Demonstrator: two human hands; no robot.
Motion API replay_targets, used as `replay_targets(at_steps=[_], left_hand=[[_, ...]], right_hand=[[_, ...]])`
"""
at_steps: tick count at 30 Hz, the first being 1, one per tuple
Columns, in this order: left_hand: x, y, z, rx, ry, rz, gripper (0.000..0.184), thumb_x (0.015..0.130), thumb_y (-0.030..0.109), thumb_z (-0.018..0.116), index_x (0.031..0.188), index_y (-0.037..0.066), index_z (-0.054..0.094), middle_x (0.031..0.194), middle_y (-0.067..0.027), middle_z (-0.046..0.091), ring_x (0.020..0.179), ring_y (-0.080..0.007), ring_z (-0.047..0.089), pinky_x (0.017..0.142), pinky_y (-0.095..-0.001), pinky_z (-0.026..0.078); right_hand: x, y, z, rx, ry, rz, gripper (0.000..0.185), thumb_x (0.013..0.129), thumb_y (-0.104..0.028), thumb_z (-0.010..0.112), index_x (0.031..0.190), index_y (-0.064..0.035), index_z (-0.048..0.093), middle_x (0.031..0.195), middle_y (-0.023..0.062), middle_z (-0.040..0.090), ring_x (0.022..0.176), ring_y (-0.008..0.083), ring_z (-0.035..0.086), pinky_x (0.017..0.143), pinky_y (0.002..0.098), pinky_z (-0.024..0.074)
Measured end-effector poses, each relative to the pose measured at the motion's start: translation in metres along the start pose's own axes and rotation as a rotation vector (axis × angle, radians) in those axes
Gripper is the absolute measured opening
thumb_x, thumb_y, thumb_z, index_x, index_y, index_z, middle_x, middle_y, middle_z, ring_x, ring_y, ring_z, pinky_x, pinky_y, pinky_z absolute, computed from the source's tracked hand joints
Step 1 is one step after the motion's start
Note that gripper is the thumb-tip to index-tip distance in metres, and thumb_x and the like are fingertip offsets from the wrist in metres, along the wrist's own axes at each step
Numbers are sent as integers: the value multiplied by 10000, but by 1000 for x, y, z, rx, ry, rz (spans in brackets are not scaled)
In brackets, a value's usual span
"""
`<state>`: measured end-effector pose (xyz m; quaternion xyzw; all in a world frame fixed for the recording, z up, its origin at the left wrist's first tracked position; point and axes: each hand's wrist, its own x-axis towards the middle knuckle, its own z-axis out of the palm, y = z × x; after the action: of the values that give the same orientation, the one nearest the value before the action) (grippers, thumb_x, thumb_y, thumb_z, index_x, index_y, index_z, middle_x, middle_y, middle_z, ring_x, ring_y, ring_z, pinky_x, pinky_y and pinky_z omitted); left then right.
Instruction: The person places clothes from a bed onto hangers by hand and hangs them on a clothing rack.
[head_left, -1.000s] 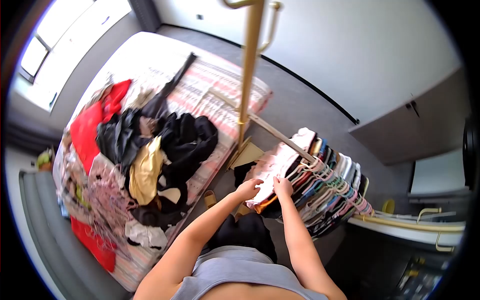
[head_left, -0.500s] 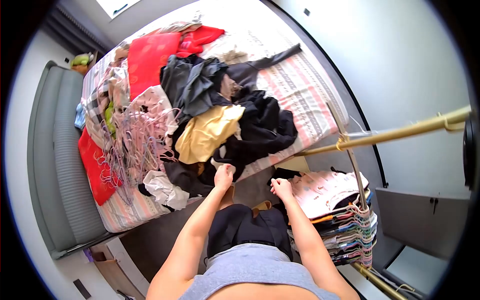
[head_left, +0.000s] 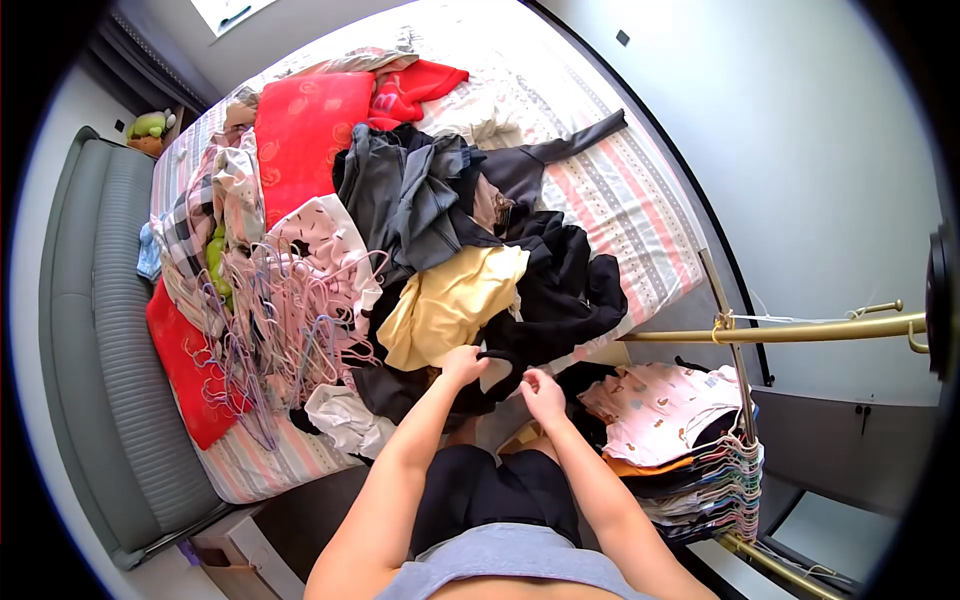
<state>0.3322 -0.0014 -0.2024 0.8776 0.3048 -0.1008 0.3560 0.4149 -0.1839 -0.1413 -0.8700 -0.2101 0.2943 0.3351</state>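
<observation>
My left hand (head_left: 463, 366) is closed at the near edge of the bed, its fingers pinching the edge of a black garment (head_left: 497, 357). A small white patch (head_left: 494, 374) shows just beside those fingertips. To the right, my right hand (head_left: 543, 396) is closed with its fingers curled together; whether anything is in them is hidden. Just beyond my left hand lies a crumpled yellow garment (head_left: 455, 305). Black clothes (head_left: 570, 290) are heaped behind and to the right of it, with a dark grey garment (head_left: 405, 200) farther back.
Many pink and purple hangers (head_left: 290, 320) lie tangled at the left of the bed, near a white crumpled cloth (head_left: 350, 418). On my right, a gold rail rack (head_left: 800, 331) stands beside a stack of clothes on hangers, topped by a pink printed shirt (head_left: 665, 410).
My left hand has moved slightly right and closed on the black garment's edge. My right hand has shifted left and nearer to my left hand. The view has shifted a little.
</observation>
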Motion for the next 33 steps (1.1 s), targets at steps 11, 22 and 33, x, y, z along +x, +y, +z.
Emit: replay_targets(at_steps=[11, 22, 33], left_hand=[[-85, 85, -117, -1664, -129, 226, 443, 940, 267, 420, 1317, 71, 295, 1140, -111, 548, 977, -158, 541, 846, -259, 397], [-197, 77, -30, -551, 613, 163, 464, 754, 159, 649, 1167, 15, 495, 1053, -126, 589, 975, -176, 542, 842, -305, 422], [-292, 84, -88, -1499, 214, 208, 249, 896, 103, 494, 1136, 41, 471, 987, -102, 624, 869, -153, 607, 754, -276, 501]], right_hand=[[13, -45, -24, 1029, -256, 156, 262, 880, -211, 537, 1089, -54, 510, 939, 33, 598, 801, 121, 587, 715, 240, 471], [-74, -34, -25, 1949, -731, 162, 335, 926, -211, 390, 1149, 2, 522, 1093, 141, 594, 990, 260, 585, 883, 379, 472], [-137, -18, 3, 816, -86, -9, 710, 796, -217, 628, 1346, 28, 251, 1366, 194, 318, 1249, 258, 340, 1006, 338, 301]])
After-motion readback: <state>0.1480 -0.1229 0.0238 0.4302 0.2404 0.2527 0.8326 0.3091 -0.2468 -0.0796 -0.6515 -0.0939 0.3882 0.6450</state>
